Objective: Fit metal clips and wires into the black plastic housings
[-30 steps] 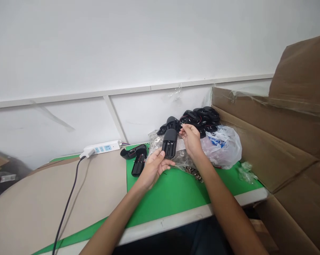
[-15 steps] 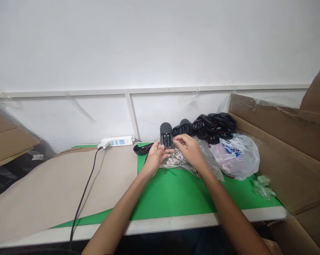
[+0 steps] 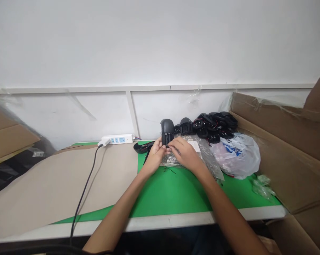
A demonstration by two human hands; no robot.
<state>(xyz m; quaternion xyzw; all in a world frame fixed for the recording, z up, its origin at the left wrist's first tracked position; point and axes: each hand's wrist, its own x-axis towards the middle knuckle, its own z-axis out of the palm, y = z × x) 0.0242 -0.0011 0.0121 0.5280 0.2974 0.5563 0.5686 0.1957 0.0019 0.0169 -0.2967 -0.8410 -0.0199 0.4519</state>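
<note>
Left hand [image 3: 155, 156]: curled around the lower end of the shell, thumb in front, gripping it.
Right hand [image 3: 185, 150]: fingers bent and drawn together at the shell's lower edge; whether they pinch a small part or only press there, I cannot tell.
Shell [image 3: 167, 127]: black, held up almost upright between the two hands, above the mat, rounded end on top, long slots facing the wearer.
Handling: probably light and stiff, thin plastic by the look of it; the smooth rounded top could be slippery, and anything slim inside the slots may be fragile. The side edges near the lower end seem the best hold, keeping fingers off the slots.
Clear bag [image 3: 209, 156]: just behind and beside the right hand, limp, small parts within.
Second shell [image 3: 142, 147]: left of the left hand, partly hidden by it.
Pile [image 3: 211, 124]: more black shells with thin red wires, heaped beyond the clear bag.
White bag [image 3: 241, 157]: right of the clear bag, bulging, blue print.
Mat [image 3: 173, 198]: green, under it all.
Power strip [image 3: 119, 139]: farther left, near the wall, dark cord plugged in.
</note>
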